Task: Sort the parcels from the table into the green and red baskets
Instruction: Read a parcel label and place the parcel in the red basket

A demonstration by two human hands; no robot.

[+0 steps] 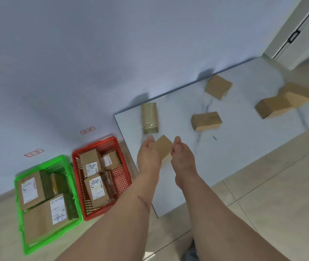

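Note:
A small brown cardboard parcel (163,147) sits between my two hands over the near left part of the white table (244,140). My left hand (149,157) holds its left side and my right hand (183,157) holds its right side, fingers curled round its edges. Several more brown parcels lie on the table: a tape-wrapped one (150,117) just beyond my hands, one in the middle (206,121), one at the back (218,87), two at the far right (274,107). The red basket (120,178) and the green basket (21,185) stand on the floor to the left, both holding labelled parcels.
A pale wall runs behind the table and baskets, with two small red-framed labels (87,130) stuck above the baskets. A door frame (293,36) stands at the far right. Light tiled floor (262,194) lies in front of the table.

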